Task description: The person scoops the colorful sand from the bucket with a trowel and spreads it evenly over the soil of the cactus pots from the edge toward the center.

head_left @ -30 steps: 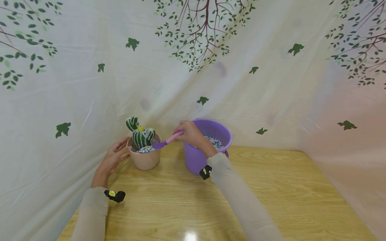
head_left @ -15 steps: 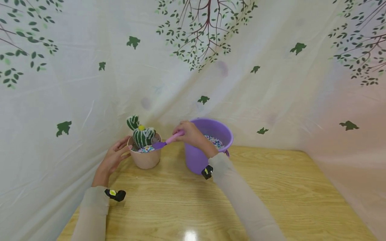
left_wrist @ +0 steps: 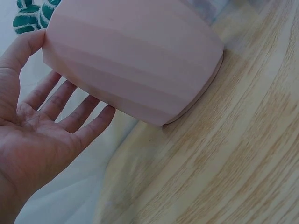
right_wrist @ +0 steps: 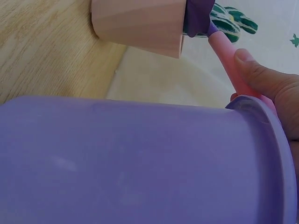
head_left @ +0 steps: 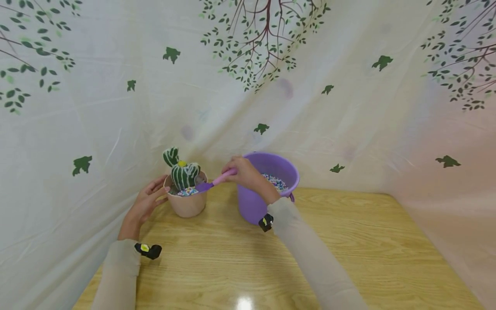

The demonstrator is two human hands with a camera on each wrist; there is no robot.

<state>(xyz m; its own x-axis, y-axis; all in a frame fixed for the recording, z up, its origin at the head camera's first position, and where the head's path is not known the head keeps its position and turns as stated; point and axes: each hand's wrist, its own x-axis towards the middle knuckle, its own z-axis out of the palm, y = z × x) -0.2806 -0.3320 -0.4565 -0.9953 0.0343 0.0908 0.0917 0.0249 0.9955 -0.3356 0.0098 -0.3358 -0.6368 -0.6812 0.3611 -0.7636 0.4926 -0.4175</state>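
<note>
A pale pink flowerpot (head_left: 187, 205) stands on the table at left, holding a green-and-white cactus (head_left: 184, 176) and multicoloured small pellets (head_left: 187, 192). The left hand (head_left: 145, 202) touches the pot's left side with spread, mostly straight fingers; its thumb lies at the rim (left_wrist: 45, 37). Some fingertips are hidden behind the pot. The right hand (head_left: 246, 173) grips the pink handle (right_wrist: 229, 60) of a small shovel, whose purple blade (head_left: 204, 187) is tilted down over the pot's right rim. Whether pellets lie on the blade cannot be told.
A purple bucket (head_left: 249, 206) with more coloured pellets stands right of the pot, under the right hand and wrist. The wooden table (head_left: 348, 241) meets a pale curtain (head_left: 217, 94) printed with leaves behind and on both sides.
The cactus has shifted very slightly upward in the pot. Both hands, the shovel and the bucket hold nearly the same places; the view itself moved slightly.
</note>
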